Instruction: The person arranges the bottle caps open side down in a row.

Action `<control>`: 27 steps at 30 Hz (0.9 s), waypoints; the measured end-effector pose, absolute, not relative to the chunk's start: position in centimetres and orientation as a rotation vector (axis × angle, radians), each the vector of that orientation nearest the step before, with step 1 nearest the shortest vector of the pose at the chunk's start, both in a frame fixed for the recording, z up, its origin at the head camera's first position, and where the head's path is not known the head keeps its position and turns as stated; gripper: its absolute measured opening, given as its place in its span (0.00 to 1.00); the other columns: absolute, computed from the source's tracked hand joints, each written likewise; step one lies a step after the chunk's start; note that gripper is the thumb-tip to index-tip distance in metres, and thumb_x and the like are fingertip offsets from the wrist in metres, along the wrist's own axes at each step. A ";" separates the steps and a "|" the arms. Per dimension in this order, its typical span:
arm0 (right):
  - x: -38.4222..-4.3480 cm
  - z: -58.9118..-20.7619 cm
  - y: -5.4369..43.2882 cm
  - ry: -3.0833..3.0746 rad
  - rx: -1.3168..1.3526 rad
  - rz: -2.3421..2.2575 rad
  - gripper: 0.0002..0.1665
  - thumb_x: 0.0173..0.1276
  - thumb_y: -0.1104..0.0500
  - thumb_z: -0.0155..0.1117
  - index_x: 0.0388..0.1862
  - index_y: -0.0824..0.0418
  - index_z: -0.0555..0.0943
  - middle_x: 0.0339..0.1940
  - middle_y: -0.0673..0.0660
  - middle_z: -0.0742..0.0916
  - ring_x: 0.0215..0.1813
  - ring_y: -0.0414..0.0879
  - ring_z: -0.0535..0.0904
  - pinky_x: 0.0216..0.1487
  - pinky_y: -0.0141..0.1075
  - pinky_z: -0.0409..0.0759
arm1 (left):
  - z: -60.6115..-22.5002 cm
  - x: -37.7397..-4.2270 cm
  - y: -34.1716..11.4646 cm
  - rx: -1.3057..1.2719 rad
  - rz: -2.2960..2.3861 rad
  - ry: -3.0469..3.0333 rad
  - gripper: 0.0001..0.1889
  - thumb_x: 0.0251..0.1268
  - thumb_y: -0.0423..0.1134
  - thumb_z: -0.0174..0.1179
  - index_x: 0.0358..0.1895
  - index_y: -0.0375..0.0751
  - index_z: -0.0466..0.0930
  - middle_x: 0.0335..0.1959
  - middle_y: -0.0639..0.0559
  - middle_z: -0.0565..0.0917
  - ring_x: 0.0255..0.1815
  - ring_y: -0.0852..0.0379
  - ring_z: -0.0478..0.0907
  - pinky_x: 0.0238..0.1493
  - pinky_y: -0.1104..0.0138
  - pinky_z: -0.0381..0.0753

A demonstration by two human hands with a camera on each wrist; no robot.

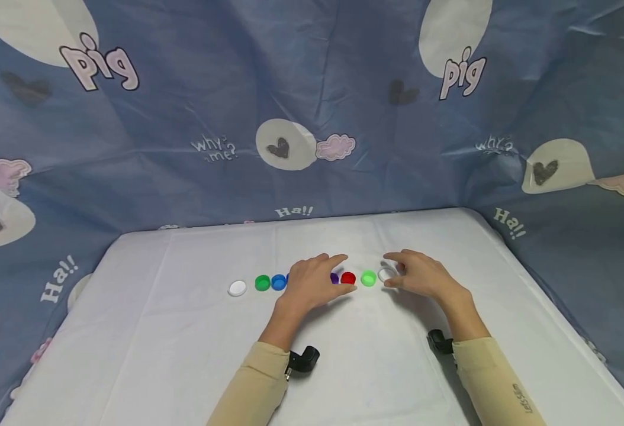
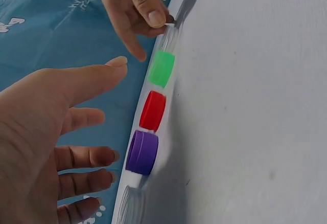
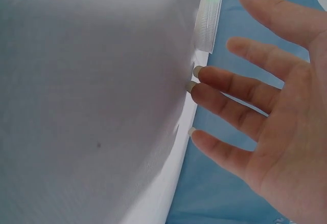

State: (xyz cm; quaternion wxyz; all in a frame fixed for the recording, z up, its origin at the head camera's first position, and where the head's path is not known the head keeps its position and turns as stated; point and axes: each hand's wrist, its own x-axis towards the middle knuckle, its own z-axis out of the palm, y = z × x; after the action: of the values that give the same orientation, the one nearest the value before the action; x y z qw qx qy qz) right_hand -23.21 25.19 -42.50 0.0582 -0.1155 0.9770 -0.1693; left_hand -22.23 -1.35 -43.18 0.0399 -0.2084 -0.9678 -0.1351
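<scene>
A row of small bottle caps lies on the white table. My left hand (image 1: 312, 283) hovers over the row, fingers spread and holding nothing. Its thumb and forefinger are near the red cap (image 1: 348, 277) and the purple cap (image 2: 143, 152). Over the right end, my right hand (image 1: 424, 275) has its fingers extended and apart. A clear ridged cap (image 3: 207, 24) lies near its thumb and forefinger, with a light green cap (image 1: 368, 278) just left of it. Another clear cap (image 2: 132, 206) lies past the purple one; the left hand covers part of the row in the head view.
Left of my left hand lie a blue cap (image 1: 278, 282), a dark green cap (image 1: 262, 283) and a white cap (image 1: 237, 288). The white table (image 1: 184, 355) ends at a blue printed cloth (image 1: 312, 195) behind. Each wrist wears a black camera (image 1: 304, 359).
</scene>
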 end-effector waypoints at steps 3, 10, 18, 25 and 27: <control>-23.3 -42.4 25.3 2.962 -0.352 -0.509 0.39 0.57 0.42 0.74 0.67 0.51 0.77 0.36 0.51 0.81 0.36 0.43 0.74 0.34 0.38 0.69 | -43.3 -22.3 -0.9 -0.643 -0.407 -2.971 0.36 0.56 0.72 0.59 0.69 0.67 0.71 0.48 0.56 0.84 0.44 0.55 0.81 0.44 0.59 0.78; -23.3 -42.2 25.3 2.955 -0.352 -0.528 0.38 0.57 0.44 0.75 0.66 0.52 0.78 0.34 0.50 0.81 0.35 0.43 0.73 0.33 0.37 0.69 | -43.2 -22.6 0.2 -0.641 -0.393 -2.984 0.35 0.56 0.71 0.60 0.68 0.67 0.73 0.43 0.58 0.84 0.37 0.57 0.80 0.38 0.62 0.77; -23.3 -42.1 25.3 2.946 -0.343 -0.531 0.38 0.56 0.44 0.76 0.66 0.52 0.78 0.33 0.49 0.80 0.34 0.42 0.73 0.32 0.37 0.69 | -43.3 -22.7 1.2 -0.650 -0.413 -2.996 0.35 0.55 0.70 0.63 0.66 0.65 0.75 0.44 0.57 0.84 0.35 0.60 0.77 0.35 0.64 0.75; -23.3 -42.1 25.5 2.939 -0.338 -0.544 0.37 0.56 0.45 0.76 0.65 0.51 0.78 0.34 0.50 0.80 0.34 0.42 0.73 0.31 0.37 0.68 | -43.6 -22.9 2.4 -0.670 -0.389 -2.984 0.35 0.55 0.71 0.63 0.66 0.66 0.75 0.47 0.57 0.85 0.38 0.59 0.81 0.36 0.61 0.77; -23.4 -42.1 25.5 2.938 -0.325 -0.546 0.37 0.56 0.45 0.76 0.65 0.50 0.79 0.34 0.50 0.81 0.34 0.42 0.73 0.31 0.37 0.68 | -43.6 -22.9 2.7 -0.673 -0.392 -2.976 0.34 0.54 0.71 0.63 0.65 0.66 0.75 0.46 0.57 0.86 0.38 0.58 0.82 0.35 0.61 0.77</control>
State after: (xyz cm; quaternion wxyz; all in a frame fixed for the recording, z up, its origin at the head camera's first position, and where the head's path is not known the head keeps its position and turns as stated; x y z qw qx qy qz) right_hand -23.38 25.51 -42.12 0.0679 -0.1079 0.9751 -0.1814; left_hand -22.89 2.66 -43.61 0.0326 -0.2187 -0.9669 -0.1273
